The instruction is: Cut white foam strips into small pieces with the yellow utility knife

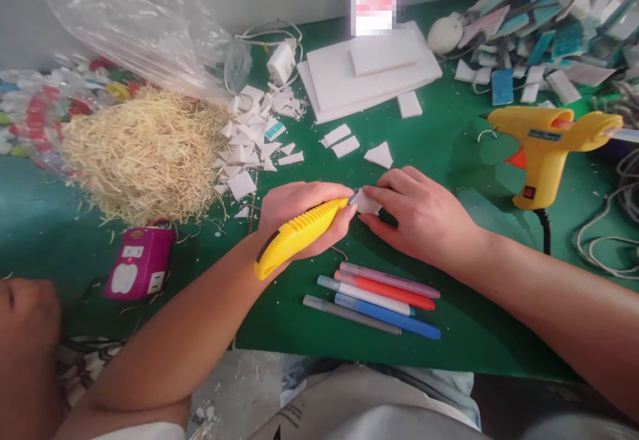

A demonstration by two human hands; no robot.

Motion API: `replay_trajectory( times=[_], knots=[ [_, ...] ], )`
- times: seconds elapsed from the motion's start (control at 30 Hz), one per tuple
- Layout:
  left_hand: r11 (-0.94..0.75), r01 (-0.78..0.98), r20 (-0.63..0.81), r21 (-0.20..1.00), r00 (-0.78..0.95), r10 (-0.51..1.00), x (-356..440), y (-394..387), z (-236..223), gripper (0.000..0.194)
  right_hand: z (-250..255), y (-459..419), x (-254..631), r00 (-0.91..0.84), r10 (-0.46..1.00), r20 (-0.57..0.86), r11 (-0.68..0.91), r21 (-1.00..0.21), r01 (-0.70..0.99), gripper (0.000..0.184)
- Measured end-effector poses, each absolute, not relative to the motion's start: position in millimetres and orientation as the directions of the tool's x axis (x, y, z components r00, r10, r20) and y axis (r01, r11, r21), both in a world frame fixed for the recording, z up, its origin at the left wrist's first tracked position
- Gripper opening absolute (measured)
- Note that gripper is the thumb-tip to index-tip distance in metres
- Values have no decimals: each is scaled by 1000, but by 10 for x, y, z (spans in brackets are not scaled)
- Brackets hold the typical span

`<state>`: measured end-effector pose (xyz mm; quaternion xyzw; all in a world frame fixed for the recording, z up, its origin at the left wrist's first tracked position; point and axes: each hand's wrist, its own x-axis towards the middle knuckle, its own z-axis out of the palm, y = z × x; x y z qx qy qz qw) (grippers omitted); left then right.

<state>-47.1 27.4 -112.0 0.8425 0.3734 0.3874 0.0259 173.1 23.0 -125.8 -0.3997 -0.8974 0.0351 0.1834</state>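
Note:
My left hand (280, 204) is closed around a yellow utility knife (302, 232), whose tip points right. The blade end meets a small white foam board piece (367, 203) at the middle of the green table (344, 353). Thumb and fingers of my right hand (424, 212) pinch that piece from the right side. Just beyond my hands lie a cut white scrap (380, 155) and two small white strips (341, 140). Several marker pens (384, 288) rest side by side on the near side of my hands.
A yellow glue gun (542, 147) stands at right, its cord trailing. White foam sheets (324, 90) are stacked at the back. Wood shavings (144, 150), white offcuts (242, 185) and a purple power adapter (140, 263) sit left. Mixed scraps (544, 20) pile up back right. Another person's arm (27, 340) shows at lower left.

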Motion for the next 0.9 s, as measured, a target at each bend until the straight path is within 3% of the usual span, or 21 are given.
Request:
replay_trajectory(
  times=[0.23,0.57,0.9],
  knots=[
    [-751,582,653,313,441,615,-477,268,-1141,8,-1272,235,1729,-619,712,330,689,-160,707,25],
    [-757,574,665,312,437,605,-467,274,-1145,8,-1252,232,1727,-598,747,290,661,-228,715,23],
    [-788,570,651,232,511,561,-484,299,-1129,7,-1253,214,1681,-602,751,272,652,-158,742,26]
  ],
)
